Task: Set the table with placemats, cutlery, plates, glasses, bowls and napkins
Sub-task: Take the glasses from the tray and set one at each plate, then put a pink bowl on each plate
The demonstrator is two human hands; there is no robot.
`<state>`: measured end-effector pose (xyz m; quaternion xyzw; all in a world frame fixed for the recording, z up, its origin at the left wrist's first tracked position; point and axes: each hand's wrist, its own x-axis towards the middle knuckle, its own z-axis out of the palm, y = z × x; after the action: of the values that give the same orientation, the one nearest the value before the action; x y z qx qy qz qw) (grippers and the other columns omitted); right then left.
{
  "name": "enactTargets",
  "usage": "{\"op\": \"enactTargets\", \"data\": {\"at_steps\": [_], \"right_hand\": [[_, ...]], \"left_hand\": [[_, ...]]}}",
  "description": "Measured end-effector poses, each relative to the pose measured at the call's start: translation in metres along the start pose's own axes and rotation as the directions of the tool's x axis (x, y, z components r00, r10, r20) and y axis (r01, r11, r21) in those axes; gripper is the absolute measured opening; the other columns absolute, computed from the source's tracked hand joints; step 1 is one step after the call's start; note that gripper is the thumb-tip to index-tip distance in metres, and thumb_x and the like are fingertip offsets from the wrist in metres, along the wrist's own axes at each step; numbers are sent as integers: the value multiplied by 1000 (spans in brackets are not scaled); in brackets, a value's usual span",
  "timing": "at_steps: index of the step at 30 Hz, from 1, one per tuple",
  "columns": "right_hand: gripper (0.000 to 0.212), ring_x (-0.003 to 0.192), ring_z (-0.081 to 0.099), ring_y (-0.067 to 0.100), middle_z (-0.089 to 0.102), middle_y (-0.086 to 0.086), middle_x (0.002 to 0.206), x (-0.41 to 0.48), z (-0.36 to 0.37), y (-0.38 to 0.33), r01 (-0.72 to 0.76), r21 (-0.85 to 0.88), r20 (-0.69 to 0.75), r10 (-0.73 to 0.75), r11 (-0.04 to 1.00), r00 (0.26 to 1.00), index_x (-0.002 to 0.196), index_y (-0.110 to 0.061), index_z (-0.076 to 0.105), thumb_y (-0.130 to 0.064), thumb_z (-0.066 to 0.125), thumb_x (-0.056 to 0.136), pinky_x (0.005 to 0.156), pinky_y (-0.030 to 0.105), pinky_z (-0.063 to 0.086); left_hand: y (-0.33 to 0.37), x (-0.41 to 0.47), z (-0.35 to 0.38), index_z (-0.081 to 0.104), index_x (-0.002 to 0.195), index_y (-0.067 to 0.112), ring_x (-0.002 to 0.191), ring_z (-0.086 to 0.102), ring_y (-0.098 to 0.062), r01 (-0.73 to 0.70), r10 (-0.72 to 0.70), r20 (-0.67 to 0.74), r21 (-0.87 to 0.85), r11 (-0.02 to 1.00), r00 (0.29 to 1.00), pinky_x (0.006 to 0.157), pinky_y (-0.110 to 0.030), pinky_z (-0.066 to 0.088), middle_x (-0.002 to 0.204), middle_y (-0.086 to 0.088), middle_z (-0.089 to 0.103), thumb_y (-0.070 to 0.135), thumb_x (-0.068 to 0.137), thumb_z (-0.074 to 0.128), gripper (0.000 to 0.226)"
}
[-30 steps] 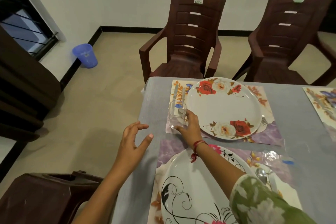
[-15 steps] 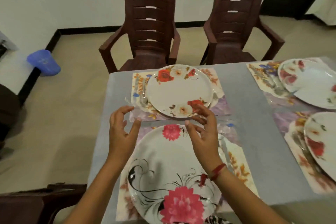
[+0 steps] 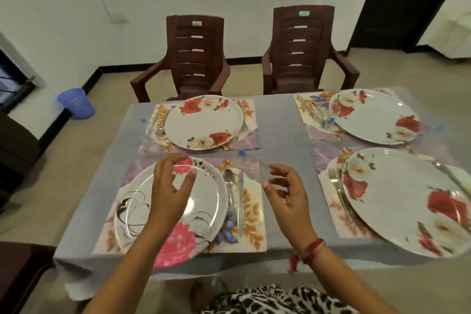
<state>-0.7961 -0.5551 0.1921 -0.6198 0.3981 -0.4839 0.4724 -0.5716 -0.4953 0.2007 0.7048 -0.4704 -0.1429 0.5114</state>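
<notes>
Both hands empty: left hand [image 3: 169,191] and right hand [image 3: 288,194] hover with fingers spread over the near-left setting. Four floral placemats on the grey table [image 3: 277,122], each carrying a plate. Near-left plate [image 3: 142,201] holds nothing; spoon [image 3: 229,186] and knife [image 3: 240,201] lie beside it. Risk: clear glasses hard to see, a sweeping hand could topple one.

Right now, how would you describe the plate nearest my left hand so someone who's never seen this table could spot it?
Start at the grey-clothed table with four place settings. Go to the near left placemat, the one below the left hand. The plate there carries pink flowers and black swirling lines, while the other three plates have red and white roses.
</notes>
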Motion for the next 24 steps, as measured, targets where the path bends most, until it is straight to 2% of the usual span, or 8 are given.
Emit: {"op": "enactTargets", "data": {"at_steps": [4,7,10,12,14,17,20,24], "right_hand": [[38,96,58,5,55,-8,113,-15,-30,7,-25,-3,53,25,1000,998,110,-36,52,-49,58,75,73,14,49],[39,97,58,4,55,-10,113,-26,-39,13,-54,4,123,53,999,991,111,-35,52,-49,58,75,74,14,49],[37,100,58,6,56,-10,112,-38,-38,24,-94,-1,224,91,996,970,110,-37,52,-49,58,76,77,19,52],[36,100,59,8,57,-9,112,-48,-33,31,-119,-15,286,118,993,951,110,-38,53,-50,59,77,78,24,54],[33,99,59,9,57,-12,111,-61,-24,36,-149,-21,344,147,989,928,109,-43,54,-50,60,77,77,27,55],[30,100,59,11,56,-15,110,-80,-11,39,-163,-9,427,151,987,891,108,-42,55,-42,62,79,76,25,54],[30,100,59,11,57,-15,110,-96,1,40,-144,-21,528,133,989,839,111,-34,57,-36,64,81,77,22,52],[29,99,58,6,57,-11,107,-115,21,39,-103,-55,639,114,993,761,104,-47,56,-28,62,82,76,14,48]], "left_hand": [[14,-46,18,48,110,47,114,43,9,47,-47,-21,0,999,999,98,-28,37,115,35,43,32,86,58,30],[13,-78,19,49,112,42,113,44,8,131,-130,-52,15,991,990,100,-31,39,116,28,44,38,85,60,30],[8,-110,12,50,112,44,113,48,-5,252,-251,-98,-5,968,963,95,-29,41,119,26,45,49,76,56,37],[3,-130,6,51,113,42,113,49,-1,294,-294,-135,-21,956,946,90,-25,42,120,20,48,51,75,55,39],[-4,-149,0,51,116,38,113,47,7,317,-314,-180,-13,948,932,86,-18,42,121,22,47,49,78,56,40],[-12,-180,-13,51,119,36,115,46,6,355,-344,-244,0,935,907,87,-8,38,122,23,46,51,79,53,42],[-17,-211,-28,51,114,42,116,47,2,401,-374,-352,5,916,858,95,-21,38,121,21,47,50,79,52,35],[-17,-254,-61,52,116,37,112,51,-7,487,-417,-479,26,873,773,94,-27,41,119,10,49,40,84,56,32]]}}
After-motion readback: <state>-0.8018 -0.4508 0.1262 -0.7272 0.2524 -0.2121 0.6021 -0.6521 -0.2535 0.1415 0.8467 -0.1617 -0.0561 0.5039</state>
